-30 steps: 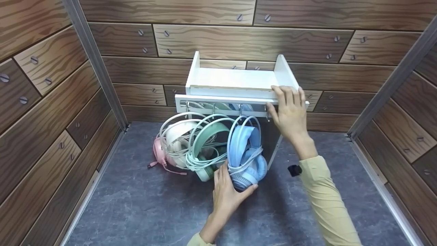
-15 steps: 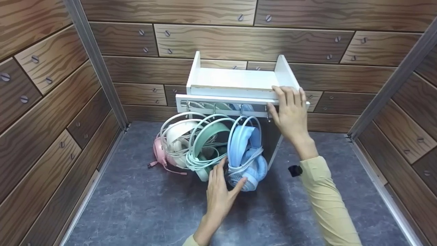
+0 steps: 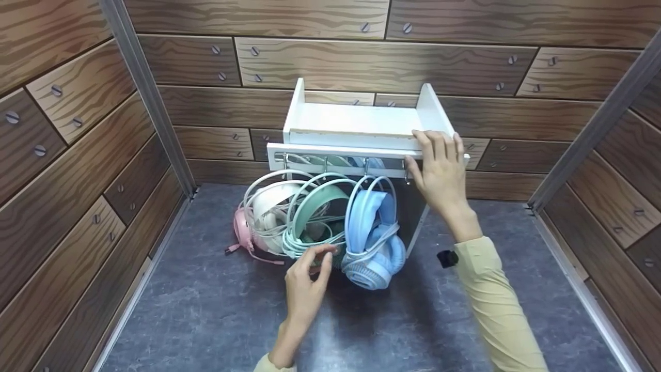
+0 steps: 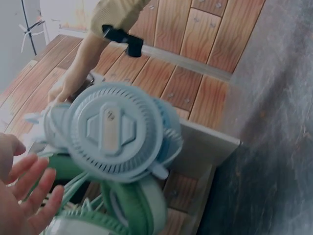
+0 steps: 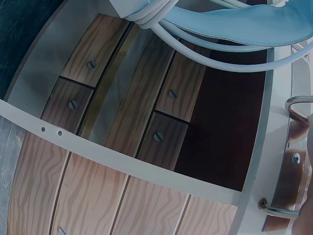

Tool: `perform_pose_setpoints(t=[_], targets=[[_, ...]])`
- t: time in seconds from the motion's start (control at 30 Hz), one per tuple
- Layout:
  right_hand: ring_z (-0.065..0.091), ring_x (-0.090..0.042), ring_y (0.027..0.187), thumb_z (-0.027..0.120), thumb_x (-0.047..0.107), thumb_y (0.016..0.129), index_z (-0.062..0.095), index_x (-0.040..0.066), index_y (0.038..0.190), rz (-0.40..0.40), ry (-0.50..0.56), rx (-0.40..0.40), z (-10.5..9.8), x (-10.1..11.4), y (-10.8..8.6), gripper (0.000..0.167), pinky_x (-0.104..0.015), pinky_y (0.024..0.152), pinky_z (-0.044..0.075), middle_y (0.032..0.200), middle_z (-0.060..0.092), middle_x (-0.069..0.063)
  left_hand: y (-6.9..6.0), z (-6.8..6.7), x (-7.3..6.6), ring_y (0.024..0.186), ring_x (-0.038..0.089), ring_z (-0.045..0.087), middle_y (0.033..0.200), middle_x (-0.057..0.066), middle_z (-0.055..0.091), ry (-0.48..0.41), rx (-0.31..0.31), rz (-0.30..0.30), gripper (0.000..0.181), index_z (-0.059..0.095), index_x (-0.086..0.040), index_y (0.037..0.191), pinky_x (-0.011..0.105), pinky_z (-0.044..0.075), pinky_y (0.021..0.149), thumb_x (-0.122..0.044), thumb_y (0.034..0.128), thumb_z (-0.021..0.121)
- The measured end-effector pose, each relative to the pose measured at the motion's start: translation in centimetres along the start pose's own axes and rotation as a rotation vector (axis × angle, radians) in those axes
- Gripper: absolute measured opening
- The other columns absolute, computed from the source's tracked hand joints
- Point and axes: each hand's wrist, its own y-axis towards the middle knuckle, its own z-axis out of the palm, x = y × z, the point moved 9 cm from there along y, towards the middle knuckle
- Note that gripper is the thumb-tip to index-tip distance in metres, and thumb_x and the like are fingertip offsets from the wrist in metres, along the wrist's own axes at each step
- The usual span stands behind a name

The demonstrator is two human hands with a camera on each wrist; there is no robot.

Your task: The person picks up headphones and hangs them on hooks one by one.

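Blue headphones (image 3: 373, 263) hang from a hook on the rail of a small white rack (image 3: 356, 118). Green headphones (image 3: 307, 209) hang beside them, then white headphones (image 3: 272, 196), each with a coiled cable. Low on the left are pink headphones (image 3: 241, 227), partly covered. My left hand (image 3: 304, 289) is in front of the green headphones, apart from the blue ones; in the left wrist view its fingers (image 4: 36, 191) are spread and hold nothing. My right hand (image 3: 440, 173) grips the rack's top right corner, fingers over the top and thumb at the front.
A bare metal hook (image 5: 281, 212) sits at the rail's right end. The rack stands on a dark grey floor (image 3: 206, 320) near the wood-patterned back wall (image 3: 361, 62). A pink cable (image 3: 266, 261) with its plug trails on the floor.
My left hand has let go of the blue headphones' lower ear cup and moved left and down. The blue headphones hang in place. My right hand stays on the rack.
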Motion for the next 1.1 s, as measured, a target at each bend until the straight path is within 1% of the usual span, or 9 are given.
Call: perform_pose_setpoints(t=[0.13,0.27,0.4,0.5,0.6,0.7,0.9,1.0,1.1], targets=[[0.036,-0.034,0.134,0.039,0.046,0.106,0.041,0.012,0.148,-0.008,0.001,-0.007,0.0,0.1,0.0,0.054,-0.051,0.122,0.01,0.138,0.046,-0.015,0.7,-1.4,0.8,0.073,0.02,0.073,0.09,-0.004,0.076,-0.051,-0.024,-0.033,0.014,0.076,-0.014,0.102,0.021,0.057,0.062,-0.007,0.098,0.065],[0.036,-0.034,0.133,0.039,0.045,0.106,0.041,0.012,0.148,-0.013,-0.002,-0.015,-0.1,0.0,0.0,0.054,-0.05,0.122,0.011,0.137,0.046,-0.015,1.5,-3.1,1.2,0.063,0.026,0.071,0.081,0.005,0.075,-0.061,-0.054,-0.085,0.014,0.076,-0.005,0.098,0.026,0.057,0.056,0.001,0.0973,0.063],[0.037,-0.034,0.133,0.04,0.045,0.106,0.042,0.012,0.148,-0.014,-0.005,-0.021,-0.1,0.0,0.0,0.054,-0.05,0.122,0.011,0.137,0.047,-0.015,2.5,-5.3,0.3,0.055,0.027,0.066,0.074,0.013,0.072,-0.063,-0.087,-0.113,0.015,0.074,0.003,0.096,0.026,0.055,0.053,0.005,0.0978,0.059],[0.037,-0.034,0.132,0.04,0.044,0.106,0.041,0.011,0.148,-0.02,-0.004,-0.026,-0.1,0.0,0.0,0.053,-0.051,0.122,0.012,0.137,0.047,-0.015,3.4,-7.3,-0.4,0.052,0.025,0.062,0.071,0.017,0.069,-0.061,-0.126,-0.108,0.015,0.073,0.006,0.095,0.025,0.054,0.051,0.006,0.0982,0.058],[0.038,-0.034,0.132,0.04,0.044,0.106,0.041,0.011,0.148,-0.023,-0.004,-0.028,-0.1,0.1,0.0,0.053,-0.051,0.122,0.012,0.137,0.047,-0.016,4.1,-9.1,0.0,0.05,0.025,0.061,0.07,0.02,0.067,-0.051,-0.175,-0.102,0.015,0.072,0.009,0.096,0.025,0.053,0.05,0.007,0.0984,0.057],[0.037,-0.034,0.132,0.04,0.045,0.106,0.041,0.012,0.148,-0.02,-0.006,-0.022,-0.1,0.1,-0.1,0.054,-0.051,0.122,0.012,0.137,0.047,-0.015,4.6,-10.8,1.5,0.051,0.023,0.06,0.071,0.024,0.066,-0.055,-0.225,-0.131,0.017,0.07,0.011,0.097,0.025,0.052,0.049,0.006,0.0997,0.054],[0.037,-0.034,0.133,0.04,0.045,0.106,0.04,0.013,0.149,-0.016,-0.007,-0.019,-0.1,0.0,0.0,0.054,-0.05,0.122,0.011,0.137,0.046,-0.015,5.0,-13.5,7.8,0.057,0.013,0.062,0.077,0.022,0.067,-0.084,-0.328,-0.26,0.022,0.068,0.012,0.104,0.024,0.053,0.052,-0.003,0.1039,0.052],[0.037,-0.034,0.133,0.04,0.045,0.106,0.04,0.013,0.149,-0.017,-0.009,-0.02,-0.1,0.0,-0.1,0.054,-0.05,0.122,0.011,0.137,0.046,-0.015,4.8,-14.2,10.3,0.06,0.006,0.062,0.081,0.019,0.068,-0.076,-0.358,-0.317,0.022,0.068,0.009,0.107,0.019,0.053,0.054,-0.007,0.1042,0.054],[0.037,-0.034,0.133,0.04,0.044,0.106,0.041,0.013,0.149,-0.019,-0.007,-0.025,-0.1,0.0,-0.1,0.053,-0.05,0.122,0.012,0.137,0.047,-0.015,4.5,-14.3,12.4,0.064,0.001,0.061,0.09,0.024,0.07,-0.04,-0.342,-0.39,0.022,0.066,0.008,0.111,0.017,0.052,0.056,-0.01,0.1039,0.055]])
